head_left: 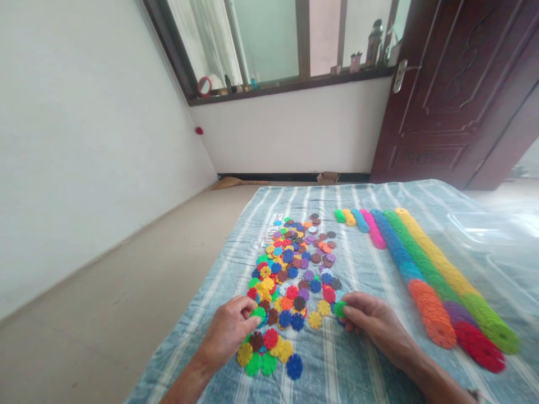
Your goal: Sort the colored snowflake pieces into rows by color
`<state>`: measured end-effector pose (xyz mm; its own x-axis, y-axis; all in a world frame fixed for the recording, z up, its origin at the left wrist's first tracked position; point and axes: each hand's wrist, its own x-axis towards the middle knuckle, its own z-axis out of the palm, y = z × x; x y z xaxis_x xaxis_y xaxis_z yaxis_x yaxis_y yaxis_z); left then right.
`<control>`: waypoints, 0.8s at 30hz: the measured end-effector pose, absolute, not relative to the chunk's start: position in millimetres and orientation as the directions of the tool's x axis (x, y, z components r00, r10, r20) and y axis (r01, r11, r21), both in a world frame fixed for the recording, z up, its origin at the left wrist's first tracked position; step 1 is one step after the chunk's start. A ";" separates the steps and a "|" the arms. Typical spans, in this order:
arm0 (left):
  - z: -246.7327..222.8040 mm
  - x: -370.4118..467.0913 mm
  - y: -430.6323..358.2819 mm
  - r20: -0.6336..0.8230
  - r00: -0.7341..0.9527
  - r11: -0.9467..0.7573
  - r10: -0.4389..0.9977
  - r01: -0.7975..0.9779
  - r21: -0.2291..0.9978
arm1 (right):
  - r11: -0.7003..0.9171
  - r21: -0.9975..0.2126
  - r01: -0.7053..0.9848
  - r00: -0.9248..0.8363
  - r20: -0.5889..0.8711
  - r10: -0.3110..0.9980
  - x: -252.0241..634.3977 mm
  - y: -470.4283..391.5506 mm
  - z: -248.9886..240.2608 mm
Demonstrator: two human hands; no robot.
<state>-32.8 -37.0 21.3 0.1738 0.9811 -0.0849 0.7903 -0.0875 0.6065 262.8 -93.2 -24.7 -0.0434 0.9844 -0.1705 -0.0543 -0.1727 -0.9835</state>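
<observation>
My left hand [231, 331] pinches a green notched disc [258, 315] at the lower left of a loose pile of mixed-colour discs [288, 256]. On the pile's right side, my right hand [370, 320] has its fingers closed on another green disc [339, 308]. Below my left hand lie several more discs, among them a blue one [294, 366] and a red one [270, 338]. Farther right, overlapping discs are laid in long rows by colour, with a yellow row [433, 252], an orange group [432, 314] and a red group [480, 347].
A striped blue-grey cloth [362, 370] lies under the discs. Clear plastic containers [497, 230] stand at the right edge. Beyond the cloth are a white wall, a window sill [295, 85] with small items, and a dark red door [455, 101].
</observation>
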 end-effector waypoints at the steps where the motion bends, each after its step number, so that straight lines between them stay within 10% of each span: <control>1: 21.3 -33.1 -36.6 -0.100 0.178 -0.075 0.979 0.770 0.633 | -0.172 -0.984 -0.055 -0.043 -0.169 0.985 262.5 -93.0 -24.7; 24: 20.0 -23.7 4.7 -0.037 0.110 -0.019 0.993 0.468 0.884 | -0.155 -0.987 -0.033 -0.048 -0.153 0.987 261.9 -91.2 -28.1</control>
